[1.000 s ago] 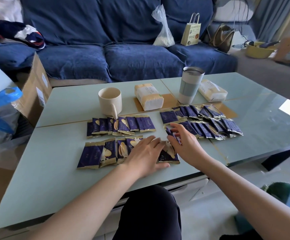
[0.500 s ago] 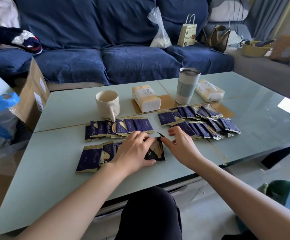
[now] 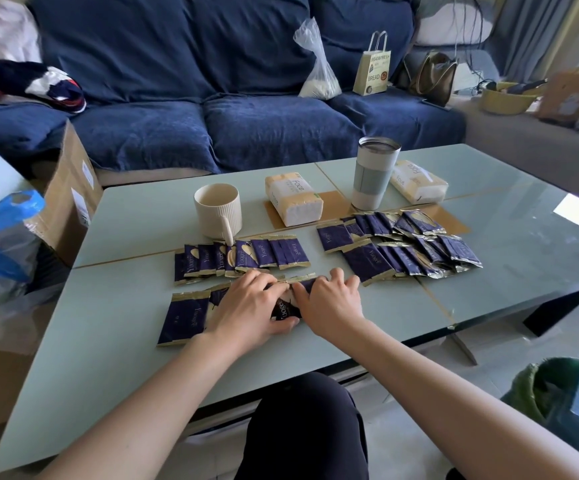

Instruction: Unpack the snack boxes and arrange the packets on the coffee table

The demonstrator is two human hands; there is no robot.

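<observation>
Fingers of the left hand (image 3: 246, 311) press flat over the front row of packets (image 3: 185, 315) at centre frame, thumb hooked on the near edge of one dark packet (image 3: 284, 310); right-hand fingers (image 3: 327, 303) curl onto that same packet's far edge, so both hands grip it. Left of them one packet lies flat; behind, a second row (image 3: 243, 256) sits below the mug (image 3: 217, 211). To the right, a looser overlapping group (image 3: 398, 247) waits on the coffee table (image 3: 506, 244). Unpacking looks mostly done; that right group probably needs straightening.
</observation>
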